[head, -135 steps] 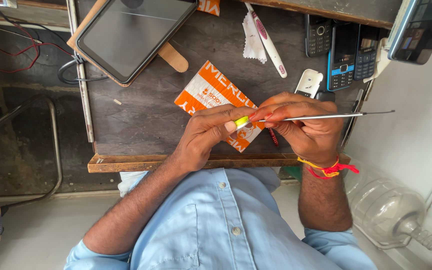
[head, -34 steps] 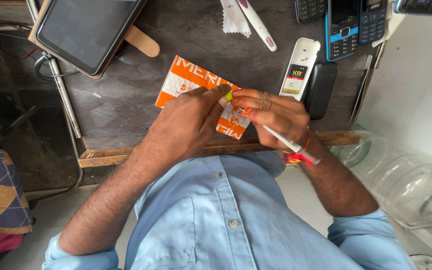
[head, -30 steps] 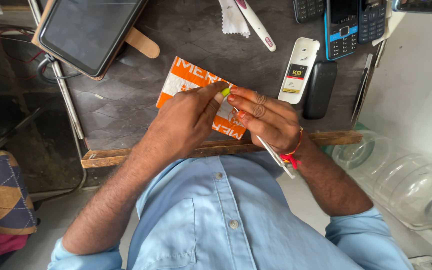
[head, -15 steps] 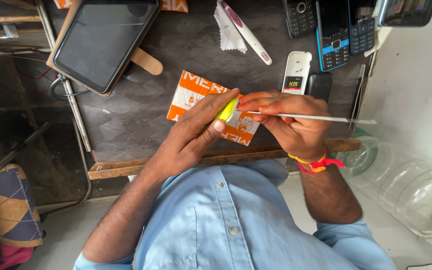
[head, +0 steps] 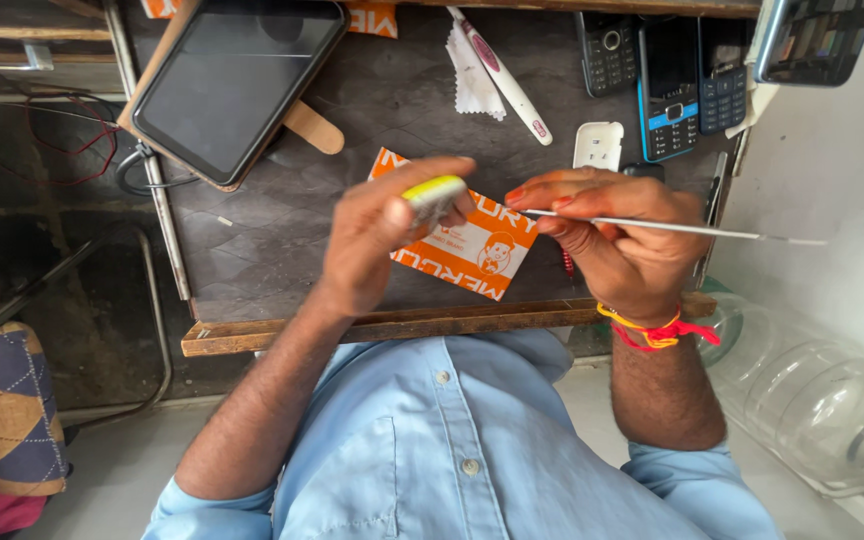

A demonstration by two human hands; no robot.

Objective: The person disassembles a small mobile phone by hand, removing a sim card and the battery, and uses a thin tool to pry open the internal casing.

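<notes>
My left hand [head: 382, 235] holds a small yellow-and-grey device [head: 434, 193] between thumb and fingers, raised above the dark workbench [head: 252, 250]. My right hand [head: 612, 235] grips a thin metal tool [head: 672, 228] whose long shaft points out to the right; its near tip meets the small device. Both hands hover over an orange-and-white printed card [head: 472, 245] lying flat on the bench. A red and yellow thread band circles my right wrist.
A tablet [head: 237, 85] on a wooden stand sits at the back left. A white-and-pink pen-like tool [head: 502, 75] lies on a white cloth [head: 472, 85]. Several keypad phones [head: 667, 85] and a white phone back [head: 599, 145] are at the back right. A clear water bottle [head: 812, 400] lies on the floor.
My hands have lifted higher off the card, and the small yellow device has tilted up in my left fingers. The thin tool stays pointing right.
</notes>
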